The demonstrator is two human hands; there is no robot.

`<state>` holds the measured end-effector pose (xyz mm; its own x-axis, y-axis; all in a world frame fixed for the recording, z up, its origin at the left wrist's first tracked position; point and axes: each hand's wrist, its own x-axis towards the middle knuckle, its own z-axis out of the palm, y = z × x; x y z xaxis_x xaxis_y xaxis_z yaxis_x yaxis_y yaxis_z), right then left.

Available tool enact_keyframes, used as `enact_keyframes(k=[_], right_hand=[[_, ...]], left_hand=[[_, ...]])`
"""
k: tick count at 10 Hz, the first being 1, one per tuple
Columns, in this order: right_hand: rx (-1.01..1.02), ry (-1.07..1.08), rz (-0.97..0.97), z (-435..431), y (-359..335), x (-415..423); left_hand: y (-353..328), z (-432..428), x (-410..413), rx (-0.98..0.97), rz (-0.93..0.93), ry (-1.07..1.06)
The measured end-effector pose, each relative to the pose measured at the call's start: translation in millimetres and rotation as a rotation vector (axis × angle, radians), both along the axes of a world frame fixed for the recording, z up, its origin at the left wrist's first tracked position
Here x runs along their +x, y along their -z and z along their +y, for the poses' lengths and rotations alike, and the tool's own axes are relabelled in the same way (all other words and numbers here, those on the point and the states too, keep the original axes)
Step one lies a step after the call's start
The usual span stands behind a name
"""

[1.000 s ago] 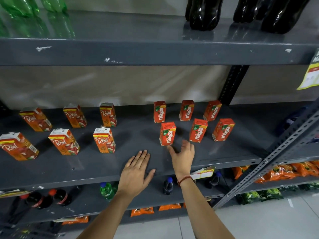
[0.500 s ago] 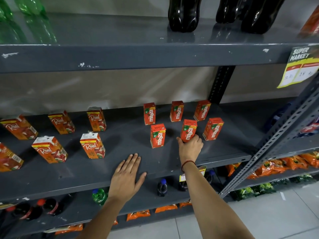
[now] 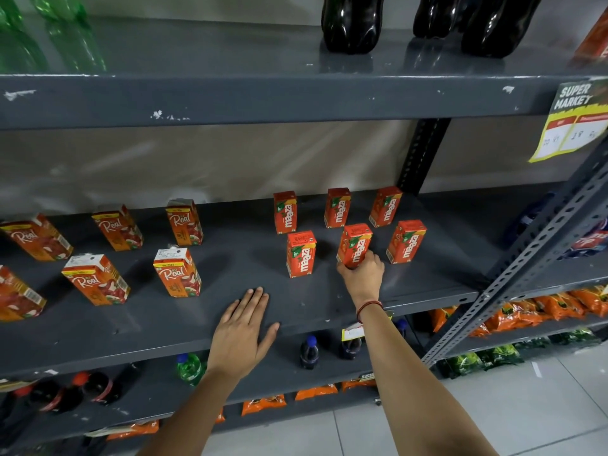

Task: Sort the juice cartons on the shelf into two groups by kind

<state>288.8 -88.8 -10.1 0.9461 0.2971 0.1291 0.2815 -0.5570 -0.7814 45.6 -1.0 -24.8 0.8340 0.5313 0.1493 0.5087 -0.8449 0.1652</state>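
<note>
On the grey middle shelf (image 3: 296, 304) stand two groups of cartons. Several orange Real cartons, such as one at the front (image 3: 177, 273), fill the left half. Several red Maaza cartons stand on the right in two rows. My right hand (image 3: 362, 274) grips the base of the front-middle Maaza carton (image 3: 356, 243), which tilts slightly. Another Maaza carton (image 3: 301, 253) stands just left of it and one (image 3: 406, 241) just right. My left hand (image 3: 245, 324) lies flat on the shelf near its front edge, fingers spread, holding nothing.
Dark bottles (image 3: 352, 24) and green bottles (image 3: 69, 34) stand on the shelf above. Small bottles (image 3: 309, 352) and orange snack packs (image 3: 513, 311) fill the lower shelves. A slanted metal upright (image 3: 533, 248) crosses on the right, with a yellow price tag (image 3: 572, 123) above.
My right hand reached forward from the shelf front and closed on the front-middle Maaza carton. My left hand stayed flat on the shelf. The view drifted rightward.
</note>
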Motion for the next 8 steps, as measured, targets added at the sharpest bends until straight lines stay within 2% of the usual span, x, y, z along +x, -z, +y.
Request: enact_keyframes(k=[6,8], right_hand=[[-0.016,0.006,0.043,-3.5,-2.3,-3.5],[0.119,0.051,-0.035,-14.5,-3.9,-46.8]], left_hand=[[2.8,2.4,0.0,0.001,-0.002,0.018],[0.5,4.5,4.8,-0.048,-0.081,0.03]])
